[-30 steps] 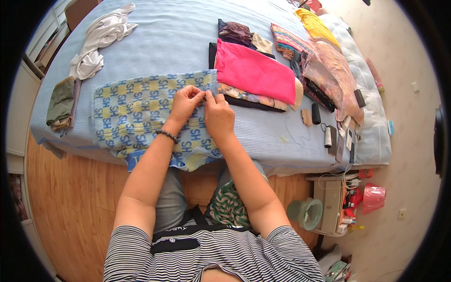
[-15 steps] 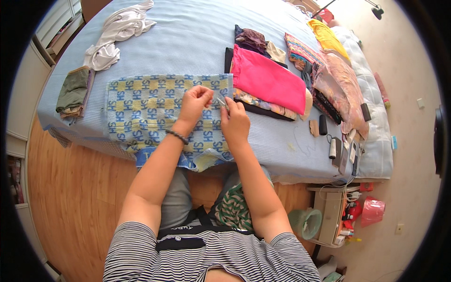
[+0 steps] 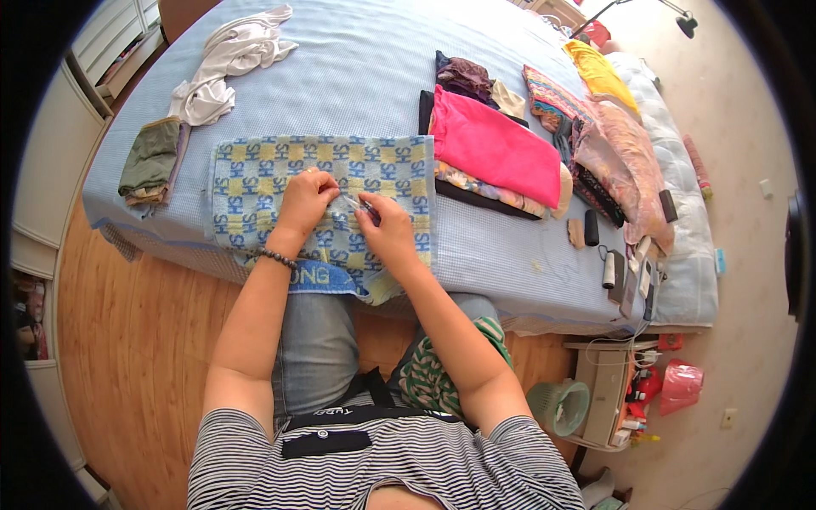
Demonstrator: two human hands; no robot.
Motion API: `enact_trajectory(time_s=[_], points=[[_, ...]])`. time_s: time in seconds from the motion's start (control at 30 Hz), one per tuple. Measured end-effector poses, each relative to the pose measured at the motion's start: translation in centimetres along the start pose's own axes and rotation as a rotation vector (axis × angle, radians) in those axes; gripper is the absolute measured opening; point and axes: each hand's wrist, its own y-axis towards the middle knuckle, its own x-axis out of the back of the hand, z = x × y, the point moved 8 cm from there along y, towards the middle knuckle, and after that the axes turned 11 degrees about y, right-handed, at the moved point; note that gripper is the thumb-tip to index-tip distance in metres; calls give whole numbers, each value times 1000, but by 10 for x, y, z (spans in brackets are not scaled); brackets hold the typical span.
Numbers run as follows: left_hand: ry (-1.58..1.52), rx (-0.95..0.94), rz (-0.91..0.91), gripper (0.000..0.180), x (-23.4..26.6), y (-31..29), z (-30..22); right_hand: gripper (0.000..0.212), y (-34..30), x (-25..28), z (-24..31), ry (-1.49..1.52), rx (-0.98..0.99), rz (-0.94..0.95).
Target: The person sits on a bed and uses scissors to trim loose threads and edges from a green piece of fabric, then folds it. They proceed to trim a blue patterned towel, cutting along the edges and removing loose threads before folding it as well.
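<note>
A blue and yellow checked towel (image 3: 255, 183) lies spread over the near side of the bed, its solid blue edge (image 3: 327, 279) hanging toward my lap. Above it, my left hand (image 3: 308, 200) has its thumb and fingers pinched together; whatever they hold is too small to make out. Close by on the right, my right hand (image 3: 387, 228) is closed around a small slim metallic tool (image 3: 352, 202). Its tip points toward my left fingertips, and its exact kind does not show. A green and white patterned cloth (image 3: 433, 374) rests on my lap.
Right of the towel stand folded clothes with a pink piece (image 3: 493, 140) on top. A folded green garment (image 3: 153, 157) and a crumpled white one (image 3: 229, 72) lie left. Small devices (image 3: 616, 276) with cables sit at the bed's right edge, above a green basket (image 3: 561, 404).
Both hands have moved left and slightly down over the towel, keeping close together. More of the towel's blue edge shows near my knees. The whole view has shifted a little.
</note>
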Motion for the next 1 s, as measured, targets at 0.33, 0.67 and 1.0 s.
enact_trajectory(time_s=[0.33, 0.67, 1.0], points=[[-399, 241, 88, 11, -9, -1, 23, 26, 16, -16, 13, -252, 46, 41], [-575, 250, 17, 10, -9, -4, 26, 24, 23, -34, 23, -397, 111, 50], [-1164, 498, 13, 10, 30, -34, 32, 36, -13, 20, -1, -43, 24, -36]])
